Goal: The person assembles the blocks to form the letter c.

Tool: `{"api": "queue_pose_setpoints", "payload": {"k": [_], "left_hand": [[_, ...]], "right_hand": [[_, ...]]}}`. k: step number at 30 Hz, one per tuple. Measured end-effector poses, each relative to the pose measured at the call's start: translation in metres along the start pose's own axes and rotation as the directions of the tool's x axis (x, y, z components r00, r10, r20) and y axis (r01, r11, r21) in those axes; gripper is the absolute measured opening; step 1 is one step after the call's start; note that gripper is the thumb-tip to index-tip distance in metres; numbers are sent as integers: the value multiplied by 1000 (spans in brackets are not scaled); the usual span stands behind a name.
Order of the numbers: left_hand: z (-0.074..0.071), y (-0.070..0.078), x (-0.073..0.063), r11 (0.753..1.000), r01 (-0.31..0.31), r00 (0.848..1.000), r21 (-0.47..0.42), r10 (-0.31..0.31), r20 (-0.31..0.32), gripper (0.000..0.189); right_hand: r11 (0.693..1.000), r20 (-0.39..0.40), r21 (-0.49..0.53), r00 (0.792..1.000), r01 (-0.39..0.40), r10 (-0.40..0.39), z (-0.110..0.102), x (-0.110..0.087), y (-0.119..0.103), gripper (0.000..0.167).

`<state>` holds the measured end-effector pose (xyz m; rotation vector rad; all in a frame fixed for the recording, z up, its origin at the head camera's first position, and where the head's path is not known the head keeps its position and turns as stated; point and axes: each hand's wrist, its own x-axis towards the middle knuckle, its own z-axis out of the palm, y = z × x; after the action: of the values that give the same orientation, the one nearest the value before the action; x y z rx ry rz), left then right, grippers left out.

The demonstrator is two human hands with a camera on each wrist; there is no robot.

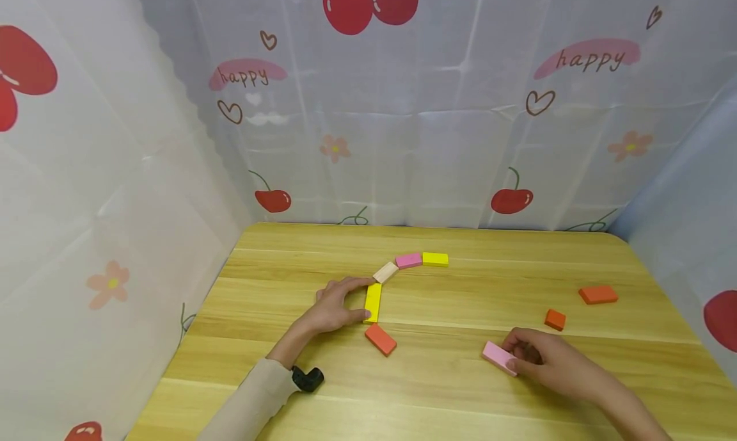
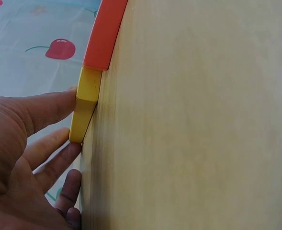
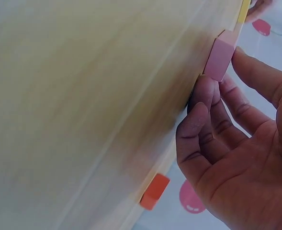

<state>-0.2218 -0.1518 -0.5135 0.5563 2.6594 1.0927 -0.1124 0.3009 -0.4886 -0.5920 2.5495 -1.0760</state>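
Observation:
My left hand (image 1: 334,306) pinches a yellow block (image 1: 373,300) lying on the table, thumb at its near end and index finger at its far end. A red block (image 1: 380,339) lies slanted at that yellow block's near end. From its far end a row curves back and right: a plain wood block (image 1: 386,272), a pink block (image 1: 409,260) and another yellow block (image 1: 435,259). On the right, my right hand (image 1: 553,361) pinches a light pink block (image 3: 220,55) by its near end, between thumb and fingers, close over the tabletop.
Beyond the right hand lie a small orange block (image 1: 555,319) and a longer orange-red block (image 1: 599,294). The wood-grain table (image 1: 288,249) ends against a cherry-print curtain (image 1: 426,159) at the back. A black device (image 1: 308,379) sits at the left wrist.

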Motion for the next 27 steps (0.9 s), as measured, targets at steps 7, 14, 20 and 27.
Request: {"api": "queue_pose_setpoints", "payload": {"k": [7,14,20,27], "left_hand": [[0,-1,0,1000,-12,1000,-1,12,5,66],[0,0,0,1000,-22,1000,-4,22,-3,65],[0,1,0,1000,-11,1000,1,11,-4,65],[0,2,0,1000,-1,1000,4,1,-3,65]], "right_hand": [[999,13,-16,999,36,-36,5,9,-11,13],[996,23,1,996,85,-85,12,17,-21,12],[993,29,-6,993,116,-116,18,25,-26,12],[988,45,-6,987,153,-153,22,31,-33,10]]}}
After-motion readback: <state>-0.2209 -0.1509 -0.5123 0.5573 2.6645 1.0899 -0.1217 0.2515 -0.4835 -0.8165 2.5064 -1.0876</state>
